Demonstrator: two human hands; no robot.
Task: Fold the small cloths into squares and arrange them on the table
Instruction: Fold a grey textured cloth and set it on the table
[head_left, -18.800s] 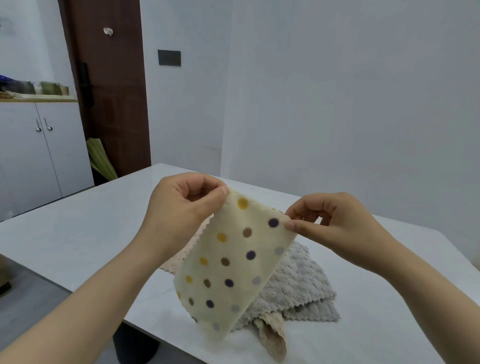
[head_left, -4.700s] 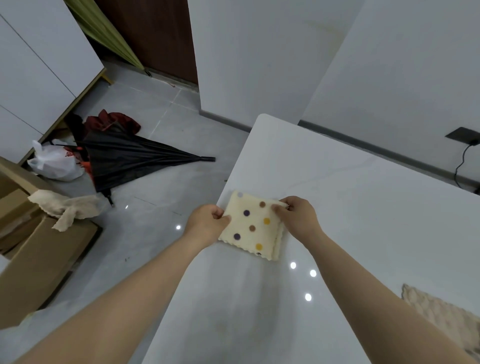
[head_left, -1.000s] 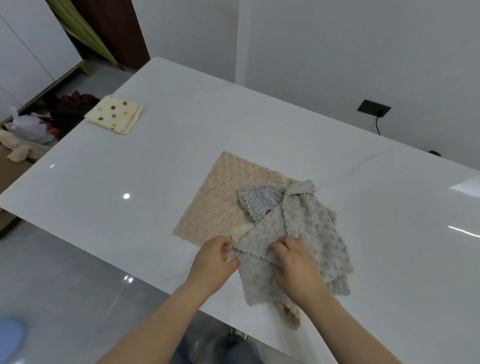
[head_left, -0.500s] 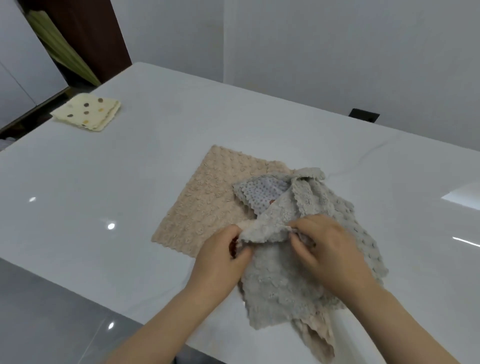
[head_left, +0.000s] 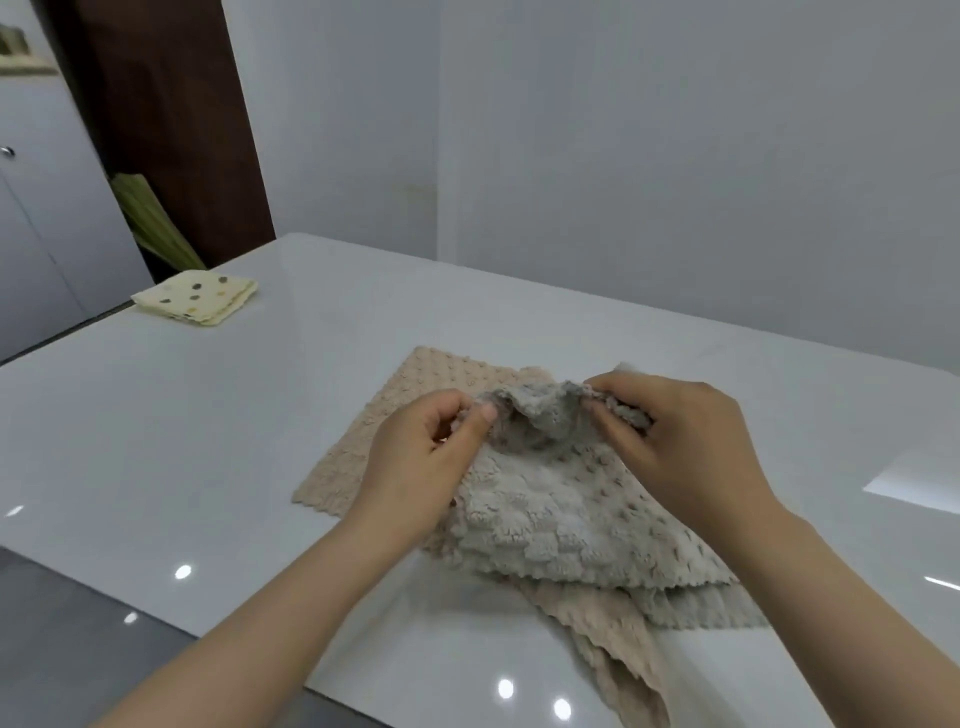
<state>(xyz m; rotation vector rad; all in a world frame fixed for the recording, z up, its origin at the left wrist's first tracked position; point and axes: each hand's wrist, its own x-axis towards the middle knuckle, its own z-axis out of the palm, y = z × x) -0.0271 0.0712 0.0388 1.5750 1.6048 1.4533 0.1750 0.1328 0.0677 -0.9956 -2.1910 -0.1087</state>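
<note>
Left hand (head_left: 423, 462): my fingers pinch the grey cloth's (head_left: 561, 519) raised top edge.
Right hand (head_left: 685, 447): pinching the same edge.
Grey cloth: atop beige cloth (head_left: 379, 431), near the table's (head_left: 156, 431) front edge.
Dotted cloth (head_left: 200, 297): folded, far left corner.

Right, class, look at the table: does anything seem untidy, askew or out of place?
The grey cloth lies rumpled across the beige cloth, left hand and right hand pinching its raised edge, and a crumpled beige strip pokes out beneath. Only the dotted cloth, near the far left corner, is folded square.
</note>
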